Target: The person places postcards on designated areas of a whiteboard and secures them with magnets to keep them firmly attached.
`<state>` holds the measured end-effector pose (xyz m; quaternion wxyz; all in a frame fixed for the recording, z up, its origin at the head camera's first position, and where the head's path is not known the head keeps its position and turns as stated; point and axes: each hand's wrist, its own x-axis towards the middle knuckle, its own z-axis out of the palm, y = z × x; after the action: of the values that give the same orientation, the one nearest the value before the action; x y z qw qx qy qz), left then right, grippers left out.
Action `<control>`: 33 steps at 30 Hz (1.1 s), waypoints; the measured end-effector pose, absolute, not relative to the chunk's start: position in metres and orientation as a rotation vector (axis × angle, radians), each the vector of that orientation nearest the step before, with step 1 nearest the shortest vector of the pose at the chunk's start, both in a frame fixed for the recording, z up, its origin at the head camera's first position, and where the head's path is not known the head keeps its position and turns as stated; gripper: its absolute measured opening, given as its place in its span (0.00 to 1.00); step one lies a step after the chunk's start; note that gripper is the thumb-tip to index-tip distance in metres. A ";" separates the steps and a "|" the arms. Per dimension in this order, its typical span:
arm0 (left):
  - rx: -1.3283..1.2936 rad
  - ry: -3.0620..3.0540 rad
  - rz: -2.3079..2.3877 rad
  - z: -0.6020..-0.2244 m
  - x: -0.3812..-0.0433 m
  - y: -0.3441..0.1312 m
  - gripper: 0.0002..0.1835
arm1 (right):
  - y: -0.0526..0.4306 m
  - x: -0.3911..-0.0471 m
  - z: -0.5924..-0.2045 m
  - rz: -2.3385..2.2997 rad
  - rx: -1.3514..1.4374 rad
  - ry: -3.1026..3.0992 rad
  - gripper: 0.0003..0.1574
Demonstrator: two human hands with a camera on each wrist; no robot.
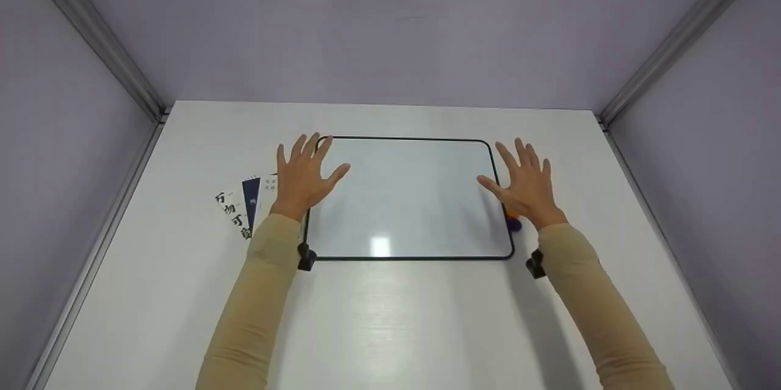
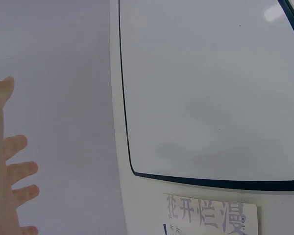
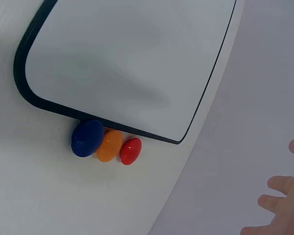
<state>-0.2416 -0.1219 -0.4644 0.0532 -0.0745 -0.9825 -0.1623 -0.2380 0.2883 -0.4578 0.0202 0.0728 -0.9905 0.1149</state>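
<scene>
A whiteboard with a thin black frame lies flat on the white table. My left hand, fingers spread, is over the board's left edge and holds nothing. Spread in the same way, my right hand hovers by the right edge, also without anything in it. Three glossy rounded pieces sit in a row along that edge: a blue one, an orange one and a red one. To the left of the board, printed paper cards are fanned out, partly hidden by my left hand and sleeve.
Pale walls with grey metal corner posts enclose the white table at the back and sides. Small black devices show at both wrists. Light glares off the board's near part.
</scene>
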 end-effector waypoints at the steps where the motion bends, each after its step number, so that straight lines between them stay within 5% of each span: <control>1: -0.233 -2.981 -0.503 -0.465 -0.241 -0.122 0.40 | 0.288 -0.237 -0.459 0.363 0.238 -3.067 0.52; 15: -0.270 -2.893 -0.637 -0.485 -0.218 -0.127 0.28 | 0.280 -0.214 -0.480 0.472 0.391 -2.995 0.41; 33: -0.183 -2.864 -0.808 -0.498 -0.202 -0.135 0.18 | 0.280 -0.193 -0.502 0.510 0.466 -3.005 0.39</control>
<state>-0.2025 -0.1353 -0.4983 0.0800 -0.0611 -0.9576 -0.2700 -0.1926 0.2804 -0.5022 0.0291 0.1510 -0.9742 0.1653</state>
